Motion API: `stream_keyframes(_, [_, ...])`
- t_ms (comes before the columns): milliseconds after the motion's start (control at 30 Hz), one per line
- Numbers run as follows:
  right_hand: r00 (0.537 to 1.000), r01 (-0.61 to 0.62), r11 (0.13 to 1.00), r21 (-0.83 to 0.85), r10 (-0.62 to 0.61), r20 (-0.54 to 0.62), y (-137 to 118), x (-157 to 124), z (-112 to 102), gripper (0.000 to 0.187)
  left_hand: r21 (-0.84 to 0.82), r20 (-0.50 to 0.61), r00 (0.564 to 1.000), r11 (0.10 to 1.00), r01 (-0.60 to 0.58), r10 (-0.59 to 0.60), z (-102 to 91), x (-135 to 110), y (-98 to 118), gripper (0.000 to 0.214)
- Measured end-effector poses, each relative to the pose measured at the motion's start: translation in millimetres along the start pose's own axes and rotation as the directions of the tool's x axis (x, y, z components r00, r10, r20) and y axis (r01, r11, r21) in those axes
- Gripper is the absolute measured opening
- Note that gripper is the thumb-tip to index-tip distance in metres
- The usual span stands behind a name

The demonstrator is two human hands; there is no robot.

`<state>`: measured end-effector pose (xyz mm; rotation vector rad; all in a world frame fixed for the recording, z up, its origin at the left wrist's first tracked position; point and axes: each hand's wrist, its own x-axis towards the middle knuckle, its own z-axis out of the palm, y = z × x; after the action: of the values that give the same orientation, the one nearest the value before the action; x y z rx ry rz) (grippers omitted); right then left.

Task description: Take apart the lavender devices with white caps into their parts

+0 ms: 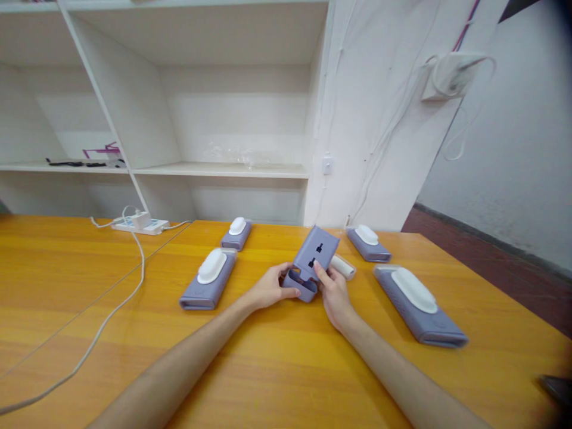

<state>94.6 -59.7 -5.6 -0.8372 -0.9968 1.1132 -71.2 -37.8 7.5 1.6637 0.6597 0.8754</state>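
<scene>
My left hand [274,287] is closed around a small lavender hollow case [305,290], its thumb along the near side. In my right hand [333,292] is a flat lavender panel [316,250] with two black plug-shaped marks, tilted up above the case. The right thumb presses on its face near the lower mark. The panel's lower edge meets the case's rim; whether the two are joined I cannot tell. Just behind my right hand lies a white rounded piece [343,267], partly hidden by the hand and panel.
Lavender blocks with white oval pieces on top lie at left [209,280], back left [236,233], back right [369,243] and right [420,305]. A power strip [140,223] with a white cable [129,292] sits at the back left. White shelves [223,170] stand behind the table.
</scene>
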Motion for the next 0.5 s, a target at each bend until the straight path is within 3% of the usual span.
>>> stream_keyframes(500, [0.987,0.123,0.989,-0.085,-0.130,-0.092,-1.1,-0.4,-1.0,0.034,0.136,-0.092,0.996,0.990,0.021,-0.009,-4.3,-0.7,-3.2,0.058])
